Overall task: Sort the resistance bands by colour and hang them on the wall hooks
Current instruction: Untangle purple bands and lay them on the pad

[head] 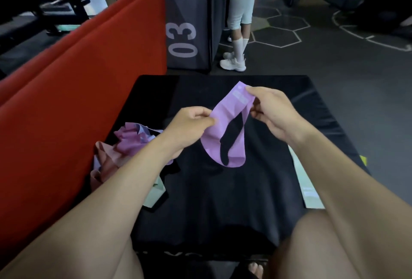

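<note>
A purple resistance band (231, 122) hangs as an open loop above a black box top (223, 189). My left hand (189, 125) pinches its left edge between thumb and fingers. My right hand (270, 113) pinches its upper right end near the white print. To the left, partly behind my left forearm, lies a crumpled pile of bands (120, 151) in purple, pink and lilac. A pale green band (155, 196) sits at the box's left edge. No wall hooks are in view.
A red padded mat (78, 78) leans along the left. A grey block marked 03 (185, 33) stands behind the box, with a person's legs (238, 33) beside it. Dark gym floor with hexagon lines spreads to the right.
</note>
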